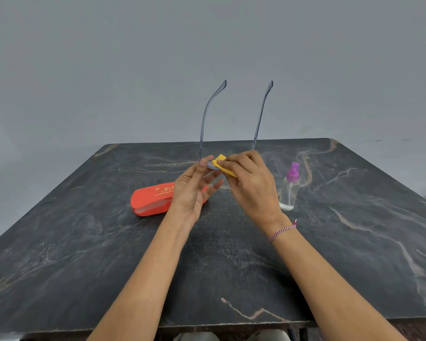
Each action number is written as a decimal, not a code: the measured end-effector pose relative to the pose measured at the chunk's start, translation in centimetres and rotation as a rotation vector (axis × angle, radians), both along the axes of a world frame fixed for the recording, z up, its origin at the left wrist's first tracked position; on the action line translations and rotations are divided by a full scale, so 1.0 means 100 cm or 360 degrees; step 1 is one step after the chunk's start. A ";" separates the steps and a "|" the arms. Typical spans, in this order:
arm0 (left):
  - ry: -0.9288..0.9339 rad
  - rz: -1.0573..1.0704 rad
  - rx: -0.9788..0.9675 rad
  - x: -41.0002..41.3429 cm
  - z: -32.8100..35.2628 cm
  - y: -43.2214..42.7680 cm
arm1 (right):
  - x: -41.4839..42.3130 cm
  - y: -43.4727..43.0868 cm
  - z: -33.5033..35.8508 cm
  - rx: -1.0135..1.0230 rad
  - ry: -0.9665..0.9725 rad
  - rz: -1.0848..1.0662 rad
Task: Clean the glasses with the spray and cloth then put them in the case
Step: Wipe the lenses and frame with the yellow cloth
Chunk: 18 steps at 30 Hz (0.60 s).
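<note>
I hold the glasses (208, 114) above the table with their two translucent blue temples pointing up and away. My left hand (193, 190) pinches the left edge of the frame between thumb and fingertips. My right hand (247, 183) grips a folded yellow cloth (221, 164) and presses it on the left lens. The lenses are mostly hidden behind my fingers and the cloth. The red case (150, 199) lies on the table behind my left hand, its lid slightly ajar. A clear spray bottle (290, 187) with a purple nozzle stands upright to the right of my right hand.
A dark marble-patterned table (84, 254) spans the view, its front edge near my elbows. A plain grey wall rises behind it. A beaded bracelet (282, 231) circles my right wrist.
</note>
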<state>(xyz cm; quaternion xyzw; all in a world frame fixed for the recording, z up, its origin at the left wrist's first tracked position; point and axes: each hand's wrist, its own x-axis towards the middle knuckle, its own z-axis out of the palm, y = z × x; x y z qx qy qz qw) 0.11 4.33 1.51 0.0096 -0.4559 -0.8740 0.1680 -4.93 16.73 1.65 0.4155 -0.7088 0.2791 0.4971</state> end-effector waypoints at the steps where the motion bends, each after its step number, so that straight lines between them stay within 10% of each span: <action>1: -0.0004 -0.0063 0.0008 0.000 0.000 0.001 | 0.000 0.000 0.000 -0.0006 0.0003 0.0003; 18: 0.0232 -0.0317 0.0192 -0.006 -0.010 -0.007 | 0.005 0.001 0.002 0.0041 -0.0186 0.0226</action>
